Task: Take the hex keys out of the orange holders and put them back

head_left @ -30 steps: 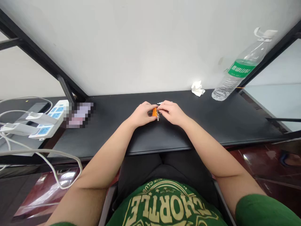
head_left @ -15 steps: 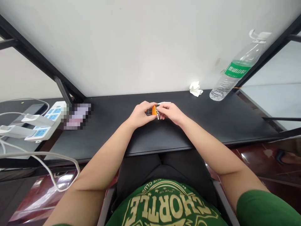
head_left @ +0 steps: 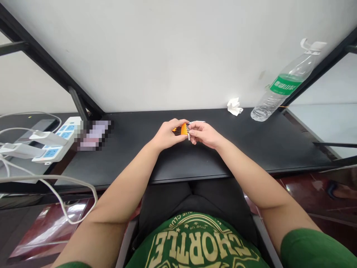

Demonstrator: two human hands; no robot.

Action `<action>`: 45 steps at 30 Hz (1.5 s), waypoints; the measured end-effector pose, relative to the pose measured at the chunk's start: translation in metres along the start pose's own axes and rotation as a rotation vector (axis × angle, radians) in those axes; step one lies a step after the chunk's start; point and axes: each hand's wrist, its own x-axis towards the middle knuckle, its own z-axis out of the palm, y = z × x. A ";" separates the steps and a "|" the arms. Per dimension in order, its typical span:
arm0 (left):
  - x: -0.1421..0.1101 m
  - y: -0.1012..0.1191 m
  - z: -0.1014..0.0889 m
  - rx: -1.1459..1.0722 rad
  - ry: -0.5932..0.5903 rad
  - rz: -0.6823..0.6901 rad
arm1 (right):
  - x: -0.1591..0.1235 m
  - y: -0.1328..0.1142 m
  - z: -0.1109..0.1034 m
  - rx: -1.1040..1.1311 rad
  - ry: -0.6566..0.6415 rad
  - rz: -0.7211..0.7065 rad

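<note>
Above the desk's middle, my left hand [head_left: 172, 134] grips an orange-and-black holder [head_left: 184, 129] between thumb and fingers. It looks like the holder of a hex key set. Several silver metal pieces, apparently hex keys [head_left: 189, 136], stick out of its right side. My right hand [head_left: 205, 134] is closed in a pinch at these metal ends, with thumb and forefinger against them. Long pale shafts [head_left: 198, 121] show behind the right fingers. Exactly which key the right fingertips grip is partly hidden.
On the black desk [head_left: 134, 149], a blurred-out phone-like item [head_left: 96, 136] and a white power strip [head_left: 65, 130] with chargers and cables lie left. A crumpled tissue [head_left: 234, 107] and a plastic bottle [head_left: 286, 85] stand near the wall at right.
The camera view has shifted slightly. The holder has turned a little, showing more of its orange face. Both hands keep their grip in nearly the same place.
</note>
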 end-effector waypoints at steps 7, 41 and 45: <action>0.002 -0.011 0.003 0.022 -0.007 -0.098 | 0.003 0.001 -0.010 -0.392 0.180 0.000; 0.003 -0.018 0.005 0.119 -0.062 -0.245 | -0.011 -0.015 -0.018 -1.056 0.214 0.024; 0.001 -0.015 0.007 0.043 -0.094 -0.199 | -0.009 -0.013 -0.018 -0.996 0.221 -0.194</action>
